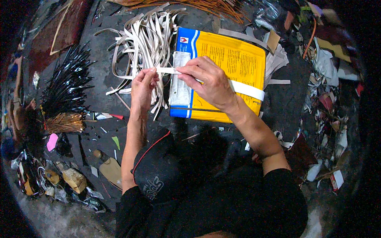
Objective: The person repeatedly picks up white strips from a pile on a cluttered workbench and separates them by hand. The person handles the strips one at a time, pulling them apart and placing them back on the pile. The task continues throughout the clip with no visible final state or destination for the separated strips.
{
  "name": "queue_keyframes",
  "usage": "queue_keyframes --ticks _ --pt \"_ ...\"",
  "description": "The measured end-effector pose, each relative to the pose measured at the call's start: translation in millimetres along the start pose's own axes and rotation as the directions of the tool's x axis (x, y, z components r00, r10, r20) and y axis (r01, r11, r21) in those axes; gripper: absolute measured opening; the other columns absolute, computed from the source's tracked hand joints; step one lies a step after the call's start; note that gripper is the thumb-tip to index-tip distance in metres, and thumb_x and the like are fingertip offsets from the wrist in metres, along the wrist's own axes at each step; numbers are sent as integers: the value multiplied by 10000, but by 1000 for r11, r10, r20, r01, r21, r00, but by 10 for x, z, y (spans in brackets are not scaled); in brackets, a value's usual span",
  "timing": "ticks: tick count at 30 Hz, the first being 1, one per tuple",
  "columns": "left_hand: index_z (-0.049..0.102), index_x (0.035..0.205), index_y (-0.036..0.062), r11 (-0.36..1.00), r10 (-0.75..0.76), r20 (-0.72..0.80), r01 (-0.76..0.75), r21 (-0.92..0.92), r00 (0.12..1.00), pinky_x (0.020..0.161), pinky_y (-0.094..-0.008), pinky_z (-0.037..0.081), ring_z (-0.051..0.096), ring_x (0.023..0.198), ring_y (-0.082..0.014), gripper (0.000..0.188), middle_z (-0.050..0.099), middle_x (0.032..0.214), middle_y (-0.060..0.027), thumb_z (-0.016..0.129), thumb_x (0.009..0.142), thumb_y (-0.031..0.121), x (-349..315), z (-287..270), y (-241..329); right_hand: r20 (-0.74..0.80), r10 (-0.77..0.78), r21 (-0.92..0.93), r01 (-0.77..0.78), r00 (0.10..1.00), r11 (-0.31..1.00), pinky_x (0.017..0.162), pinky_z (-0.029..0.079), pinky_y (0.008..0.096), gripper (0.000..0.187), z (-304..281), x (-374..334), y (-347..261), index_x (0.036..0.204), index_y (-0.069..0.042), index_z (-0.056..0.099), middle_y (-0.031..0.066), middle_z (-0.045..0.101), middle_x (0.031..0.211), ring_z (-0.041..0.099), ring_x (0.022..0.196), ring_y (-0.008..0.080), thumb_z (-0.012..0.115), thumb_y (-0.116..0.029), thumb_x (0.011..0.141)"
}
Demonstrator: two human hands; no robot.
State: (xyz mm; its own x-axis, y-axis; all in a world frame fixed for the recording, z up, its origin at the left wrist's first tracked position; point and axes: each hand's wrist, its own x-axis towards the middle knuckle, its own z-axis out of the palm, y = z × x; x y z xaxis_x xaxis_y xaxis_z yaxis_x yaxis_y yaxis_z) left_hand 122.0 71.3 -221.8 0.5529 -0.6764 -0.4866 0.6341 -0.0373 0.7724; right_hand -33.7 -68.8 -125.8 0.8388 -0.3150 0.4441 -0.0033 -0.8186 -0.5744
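Note:
Stretched between my hands is a narrow white strip. My left hand is closed, pinching one part of it between thumb and fingers. My right hand pinches the strip a short way to the right, fingers closed. Beyond my right hand, a white band lies across a flat yellow and blue printed slab; whether it is the same strip is hidden. A worn whitish patch covers part of the slab's left side. Just behind my left hand lies a loose heap of whitish strips.
Left of the heap is a bundle of shiny black strips above brown sticks. More orange-brown sticks lie at the far edge. Pale flat pieces stick out right of the slab. Mixed scraps litter the right side.

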Motion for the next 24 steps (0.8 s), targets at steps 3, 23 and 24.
queue_keyframes --ticks 3,23,24 --pt "625 914 35 998 16 6 -16 -64 1000 610 -188 397 517 666 -58 146 605 772 -11 637 909 180 111 -74 -94 -8 8 7 -8 1000 1000 699 494 352 150 7 6 -10 900 -48 675 68 586 818 582 781 253 716 -94 763" --pt "607 924 34 986 -63 95 77 -148 994 600 -184 416 548 689 -66 161 621 800 -29 644 912 190 -173 243 97 -20 -29 -9 29 999 1000 700 492 357 139 73 57 0 877 -43 662 72 597 827 589 782 258 715 -102 763" --pt "606 923 31 987 -58 71 68 -144 996 592 -184 412 542 683 -66 162 620 799 -30 643 911 188 -151 213 68 -12 -27 -14 27 1000 1000 700 492 357 138 69 57 -2 877 -41 662 72 597 826 589 781 258 715 -104 766"
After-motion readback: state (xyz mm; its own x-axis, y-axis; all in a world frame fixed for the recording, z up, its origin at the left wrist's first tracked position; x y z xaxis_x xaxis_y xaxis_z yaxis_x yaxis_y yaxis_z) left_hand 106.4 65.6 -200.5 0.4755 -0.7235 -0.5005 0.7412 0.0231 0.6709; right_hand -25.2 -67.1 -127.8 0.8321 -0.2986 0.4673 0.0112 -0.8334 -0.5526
